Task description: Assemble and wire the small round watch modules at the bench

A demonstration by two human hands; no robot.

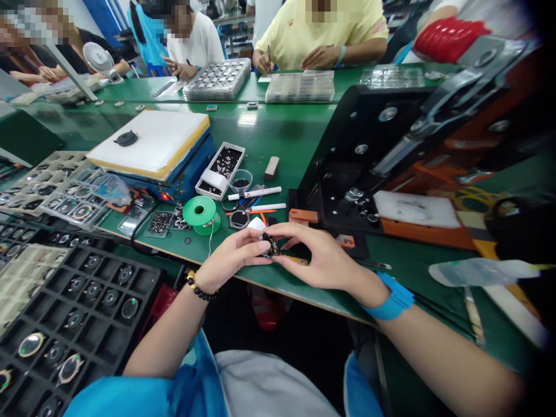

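Observation:
Both my hands meet over the green bench edge. My left hand (232, 259) and my right hand (315, 252) pinch a small round dark watch case (271, 245) between their fingertips, and the fingers hide much of it. A white scrap of paper or film (256, 224) sticks up just behind my left fingers. Beyond my left hand lies a green tape spool (200, 212). A round watch part (239, 219) sits near both hands, beside white pens (268, 207). A beaded bracelet circles my left wrist, and a blue band circles my right.
A black compartment tray of round watch parts (82, 301) fills the lower left. A black press fixture with orange parts (365, 150) stands at the right. A blue heater with a white pad (150, 145) stands ahead. Co-workers sit across the bench with trays.

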